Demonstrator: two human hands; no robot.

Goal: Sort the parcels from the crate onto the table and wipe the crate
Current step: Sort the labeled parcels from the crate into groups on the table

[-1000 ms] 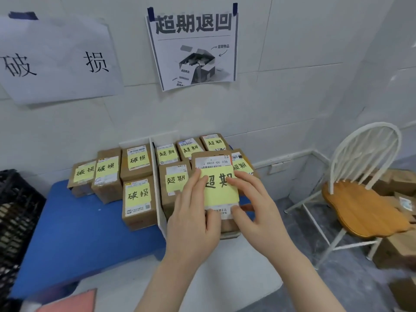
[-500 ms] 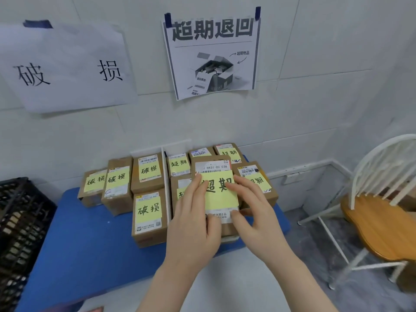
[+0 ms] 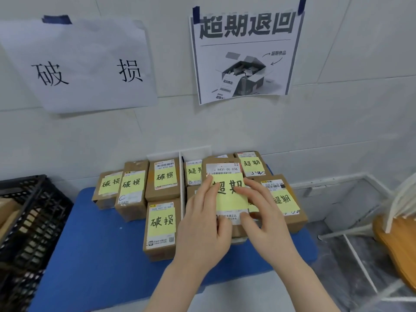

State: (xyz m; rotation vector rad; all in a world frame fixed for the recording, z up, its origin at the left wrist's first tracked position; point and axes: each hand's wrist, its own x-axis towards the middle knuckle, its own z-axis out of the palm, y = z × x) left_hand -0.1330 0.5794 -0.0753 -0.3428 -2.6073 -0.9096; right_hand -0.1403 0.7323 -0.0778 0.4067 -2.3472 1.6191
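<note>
Currently, left hand (image 3: 202, 224) and right hand (image 3: 267, 226) pinch the parcel (image 3: 225, 168), fingers on its face, thumbs at its near end, over the overdue group (image 3: 286, 200), presumably because its label matches the sign (image 3: 245, 52) at 12 o'clock. The crate (image 3: 27, 221) stands at 9 o'clock.

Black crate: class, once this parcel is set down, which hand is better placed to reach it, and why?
Likely the left hand. The black crate stands at the far left, on that hand's side. The right hand holds the 超期 parcel by its right edge, farther from the crate.
</note>
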